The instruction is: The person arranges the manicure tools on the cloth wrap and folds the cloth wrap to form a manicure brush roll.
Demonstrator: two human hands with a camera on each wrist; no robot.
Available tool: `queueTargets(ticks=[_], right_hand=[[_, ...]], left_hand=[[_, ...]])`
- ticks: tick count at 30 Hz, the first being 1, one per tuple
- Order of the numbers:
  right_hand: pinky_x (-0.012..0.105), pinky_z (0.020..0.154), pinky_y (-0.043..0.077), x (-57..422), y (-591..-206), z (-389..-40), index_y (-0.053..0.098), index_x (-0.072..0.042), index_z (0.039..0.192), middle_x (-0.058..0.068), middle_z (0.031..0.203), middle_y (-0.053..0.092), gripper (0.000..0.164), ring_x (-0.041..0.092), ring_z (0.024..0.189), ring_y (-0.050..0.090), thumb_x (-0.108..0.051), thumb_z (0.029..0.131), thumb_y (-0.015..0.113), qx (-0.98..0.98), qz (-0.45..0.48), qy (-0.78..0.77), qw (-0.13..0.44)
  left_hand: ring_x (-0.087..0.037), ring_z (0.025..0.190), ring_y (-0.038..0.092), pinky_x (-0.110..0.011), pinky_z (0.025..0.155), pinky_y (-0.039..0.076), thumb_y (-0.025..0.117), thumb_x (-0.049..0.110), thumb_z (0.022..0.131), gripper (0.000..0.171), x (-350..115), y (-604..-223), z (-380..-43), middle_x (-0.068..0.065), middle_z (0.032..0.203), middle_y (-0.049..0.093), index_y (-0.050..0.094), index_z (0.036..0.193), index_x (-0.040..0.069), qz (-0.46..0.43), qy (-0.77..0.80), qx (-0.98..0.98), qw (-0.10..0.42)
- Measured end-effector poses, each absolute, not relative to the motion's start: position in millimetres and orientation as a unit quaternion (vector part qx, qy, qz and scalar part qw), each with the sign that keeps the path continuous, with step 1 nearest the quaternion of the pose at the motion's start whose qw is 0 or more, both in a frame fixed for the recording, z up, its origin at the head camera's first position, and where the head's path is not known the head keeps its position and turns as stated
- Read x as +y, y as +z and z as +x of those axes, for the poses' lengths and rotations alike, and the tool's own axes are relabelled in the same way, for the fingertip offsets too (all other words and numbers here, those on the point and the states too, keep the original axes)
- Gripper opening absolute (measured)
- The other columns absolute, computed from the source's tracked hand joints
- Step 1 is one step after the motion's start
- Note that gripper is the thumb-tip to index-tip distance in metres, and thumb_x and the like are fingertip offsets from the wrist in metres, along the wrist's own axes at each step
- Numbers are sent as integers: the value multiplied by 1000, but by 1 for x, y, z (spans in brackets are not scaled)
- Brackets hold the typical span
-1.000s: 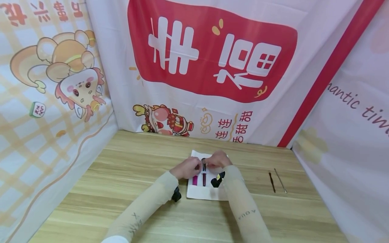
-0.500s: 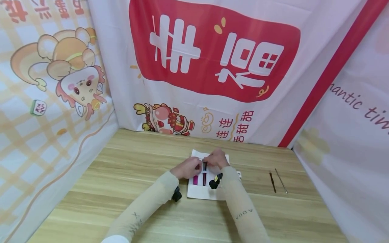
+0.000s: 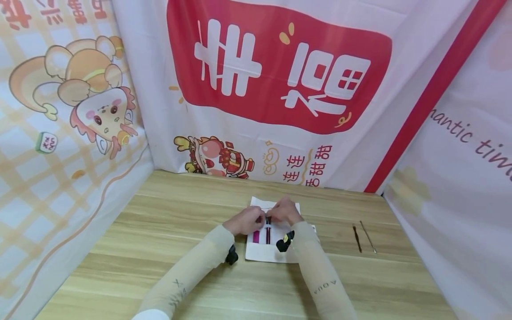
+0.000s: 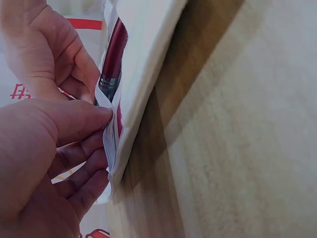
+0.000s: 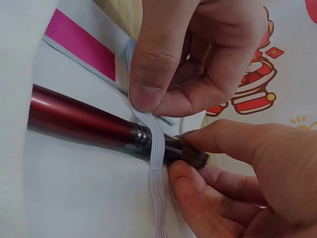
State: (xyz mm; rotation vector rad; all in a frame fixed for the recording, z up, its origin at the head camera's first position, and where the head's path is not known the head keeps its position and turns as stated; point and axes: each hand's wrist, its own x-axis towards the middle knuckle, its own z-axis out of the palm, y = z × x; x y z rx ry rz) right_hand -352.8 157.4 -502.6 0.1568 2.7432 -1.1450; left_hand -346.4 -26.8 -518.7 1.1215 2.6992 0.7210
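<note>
A white cloth brush case (image 3: 272, 255) lies unfolded on the table, with a makeup brush (image 5: 81, 119) in it. The brush has a glossy dark red handle and short dark bristles. A white elastic band (image 5: 157, 173) crosses over its dark ferrule, while the handle's end is hidden under the case's flap. With thumb and fingers my right hand (image 3: 285, 210) pinches the brush near its bristles. My left hand (image 3: 249, 221) pinches the band beside the brush, its thumb (image 4: 94, 115) pressed on the elastic. Left of the brush, a flat magenta piece (image 5: 86, 47) sits in the case.
Two thin tools lie apart on the right of the wooden table (image 3: 192, 275): a dark brown one (image 3: 357, 239) and a silvery one (image 3: 368, 237). Printed cloth walls (image 3: 160, 102) stand at the back and both sides.
My right fingers have shifted slightly towards me along the brush, and its dark head is now more covered by them. My left hand stays at the band.
</note>
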Motion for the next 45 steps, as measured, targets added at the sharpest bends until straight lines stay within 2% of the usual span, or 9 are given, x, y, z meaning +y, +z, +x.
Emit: queueTargets(ticks=[8,14,19,22,26,32,36,41,45], right_hand=[[21,56,51,158,-502,-349,81,-3,81,11,69,76,13,12,57,67,-16,80,85,908,53,-402,100],[26,67,55,167,-495,-348,82,-7,88,7,79,78,22,15,71,72,-29,84,87,918,54,-375,115],[36,81,58,196,-480,-346,79,-12,98,3,89,79,28,19,85,74,-37,88,84,930,49,-345,116],[41,82,59,223,-468,-341,78,-11,101,5,94,79,29,21,89,73,-37,89,83,940,24,-324,102],[37,78,57,264,-452,-331,79,-8,104,6,97,78,31,21,88,69,-36,91,80,959,-10,-273,75],[32,69,53,323,-442,-319,78,-4,99,7,88,76,25,18,80,67,-28,92,78,970,-18,-234,65],[30,64,49,358,-440,-308,79,-4,88,2,79,72,19,15,72,61,-23,90,79,978,-43,-199,42],[28,56,41,393,-446,-295,76,-4,69,-6,59,59,21,10,57,47,-17,85,80,981,-64,-181,24],[30,57,44,409,-454,-286,77,-4,68,-7,58,63,20,10,58,50,-15,84,81,984,-59,-167,17]], left_hand=[[-13,82,56,-35,87,49,70,4,97,14,-27,-519,-346,1,82,65,69,84,9,383,235,892,53],[-14,83,56,-34,86,50,70,4,97,14,-24,-518,-347,1,85,67,70,84,10,379,229,895,59],[-12,86,58,-31,86,52,70,7,98,9,-19,-516,-348,2,92,70,75,91,10,371,229,898,65],[-12,87,58,-30,87,52,71,9,98,6,-15,-516,-348,3,93,69,75,94,11,368,233,898,66],[-13,87,58,-30,86,52,72,8,97,5,-10,-512,-346,1,93,70,75,94,10,375,241,893,56],[-13,88,62,-29,85,55,72,7,97,5,-3,-510,-345,-3,96,72,74,93,9,400,228,887,29],[-13,89,60,-28,85,53,72,8,97,4,1,-510,-344,-3,96,70,74,94,10,401,212,891,32],[-11,86,59,-27,84,54,72,11,98,6,6,-511,-344,1,92,69,75,92,12,398,194,896,39],[-11,85,61,-29,82,56,72,12,97,9,7,-518,-350,2,89,71,77,90,11,417,190,888,28]])
